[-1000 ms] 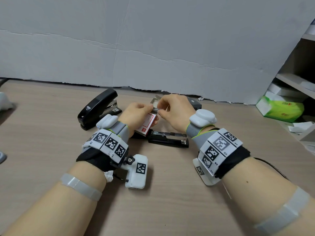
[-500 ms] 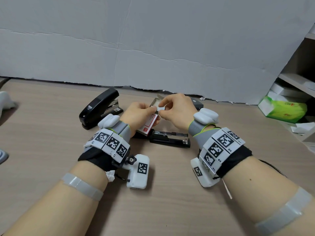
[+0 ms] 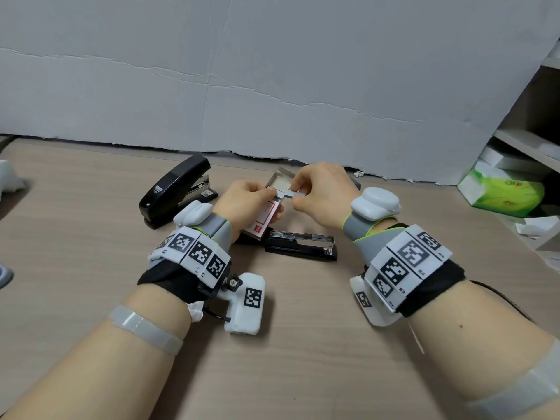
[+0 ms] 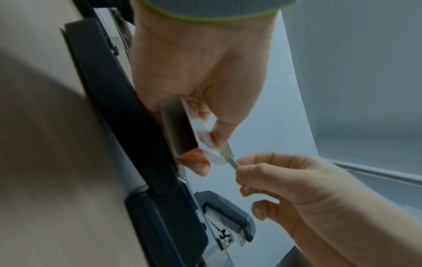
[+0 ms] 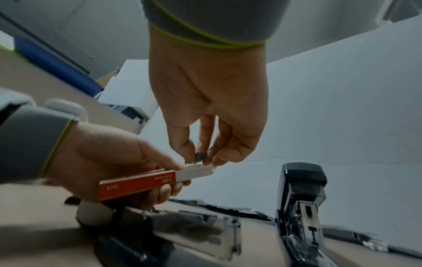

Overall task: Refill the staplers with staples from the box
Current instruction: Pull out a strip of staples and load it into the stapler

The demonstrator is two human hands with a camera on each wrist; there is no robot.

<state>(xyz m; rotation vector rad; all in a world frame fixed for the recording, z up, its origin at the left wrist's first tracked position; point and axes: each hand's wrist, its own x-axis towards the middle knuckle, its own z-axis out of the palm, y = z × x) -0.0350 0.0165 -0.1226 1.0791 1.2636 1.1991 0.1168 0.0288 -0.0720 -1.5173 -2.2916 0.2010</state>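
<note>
My left hand (image 3: 263, 204) grips a red and white staple box (image 3: 263, 221) above the table, its grey inner tray (image 5: 194, 174) slid partly out of the sleeve. My right hand (image 3: 295, 195) pinches a short silver strip of staples (image 3: 296, 194) just over the tray's open end; the right wrist view shows the strip (image 5: 200, 156) end-on between thumb and fingers. Below the hands an opened black stapler (image 3: 301, 247) lies flat with its metal magazine exposed, and its raised top (image 5: 301, 189) stands to the right. A second black stapler (image 3: 177, 190) sits closed at the left.
A grey crumpled paper backdrop (image 3: 272, 86) closes off the back of the wooden table (image 3: 75, 237). Shelves with a green tissue pack (image 3: 503, 192) and white boxes stand at the right. A white object (image 3: 9, 177) lies at the left edge.
My right hand has drawn a strip of staples up and out of the box tray, slightly to the right. The left hand keeps holding the box in the same place.
</note>
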